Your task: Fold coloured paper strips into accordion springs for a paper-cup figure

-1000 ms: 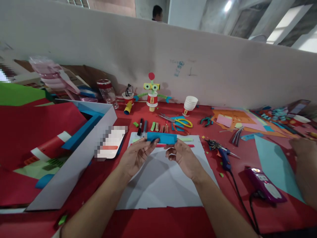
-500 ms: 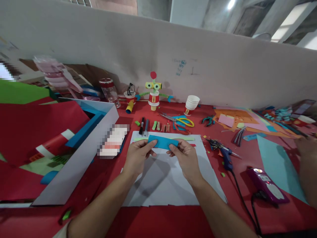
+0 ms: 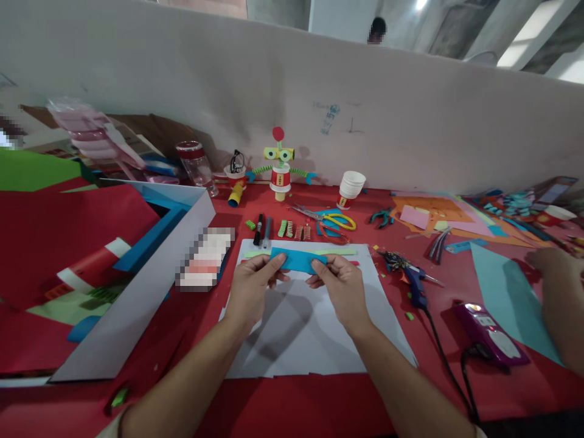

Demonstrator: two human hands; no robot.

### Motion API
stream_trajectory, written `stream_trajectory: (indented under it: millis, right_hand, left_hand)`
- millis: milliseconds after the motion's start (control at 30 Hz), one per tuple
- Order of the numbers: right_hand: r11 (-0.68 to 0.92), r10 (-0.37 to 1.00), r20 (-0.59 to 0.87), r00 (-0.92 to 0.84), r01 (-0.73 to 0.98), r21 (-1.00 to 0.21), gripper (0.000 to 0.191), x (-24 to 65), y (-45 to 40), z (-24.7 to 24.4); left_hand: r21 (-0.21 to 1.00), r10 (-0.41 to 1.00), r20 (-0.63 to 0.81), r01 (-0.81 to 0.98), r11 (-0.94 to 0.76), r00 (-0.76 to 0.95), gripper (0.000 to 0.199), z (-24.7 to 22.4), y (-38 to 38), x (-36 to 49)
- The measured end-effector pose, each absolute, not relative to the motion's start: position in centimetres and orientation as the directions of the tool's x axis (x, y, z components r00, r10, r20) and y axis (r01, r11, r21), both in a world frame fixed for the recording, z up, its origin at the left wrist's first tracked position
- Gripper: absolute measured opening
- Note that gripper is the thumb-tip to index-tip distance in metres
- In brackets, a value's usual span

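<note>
A small rectangle of blue paper [image 3: 298, 260] is stretched level between my two hands. My left hand [image 3: 255, 283] pinches its left end, thumb on top and fingers curled beneath. The right end is gripped the same way by my right hand [image 3: 340, 283]. Under them lies a stack of white sheets [image 3: 310, 340], with a light green paper strip [image 3: 335, 252] along its far edge. Beyond it are a black marker [image 3: 258, 231], several folded paper springs [image 3: 296, 230] and scissors with yellow and red handles [image 3: 337, 220].
A paper-cup robot figure [image 3: 280, 176] stands at the back beside stacked paper cups [image 3: 351, 187]. To the right lie a glue gun [image 3: 415, 286] with its cord, a purple power socket [image 3: 491, 334] and a co-worker's hand [image 3: 554, 280]. A white box [image 3: 137, 304] stands left.
My hands keep the same hold on the blue paper. The view has shifted slightly. At the right, the co-worker's hand has come further into view, and a head shows above the partition.
</note>
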State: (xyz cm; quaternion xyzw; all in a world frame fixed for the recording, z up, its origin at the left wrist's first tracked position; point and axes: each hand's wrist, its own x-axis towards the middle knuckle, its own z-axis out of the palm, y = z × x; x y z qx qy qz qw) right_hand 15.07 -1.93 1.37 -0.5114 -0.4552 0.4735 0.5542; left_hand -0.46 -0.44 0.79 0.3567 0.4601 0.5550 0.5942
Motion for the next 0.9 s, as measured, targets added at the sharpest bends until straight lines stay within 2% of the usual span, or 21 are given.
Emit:
stream_trajectory:
  millis: [67, 167, 467, 700, 900]
  right_hand:
    - [0.028, 0.989, 0.019, 0.144, -0.061, -0.998, 0.019, 15.13, -1.92, 1.3]
    - [0.039, 0.989, 0.035, 0.141, -0.029, -0.999, 0.018, 15.17, -1.94, 1.34]
    - [0.056, 0.997, 0.05, 0.064, -0.087, -0.995, 0.019, 14.65, -2.23, 1.15]
    - [-0.055, 0.997, -0.059, 0.058, -0.066, -0.996, 0.032, 14.81, -1.81, 1.5]
    - [-0.071, 0.996, -0.075, 0.041, -0.093, -0.993, 0.032, 15.2, -1.52, 1.46]
  left_hand:
    - [0.904, 0.984, -0.173, -0.391, 0.172, 0.032, 0.025, 0.92, -0.53, -0.44]
    - [0.89, 0.978, -0.179, -0.405, 0.208, 0.109, 0.035, 1.08, -0.55, -0.38]
    - [0.895, 0.972, -0.2, -0.381, 0.234, 0.127, 0.028, 1.38, -0.51, -0.39]
    - [0.894, 0.964, -0.218, -0.366, 0.26, 0.152, 0.031, 1.03, -0.53, -0.42]
    - [0.875, 0.964, -0.219, -0.407, 0.263, 0.151, 0.024, 0.92, -0.44, -0.33]
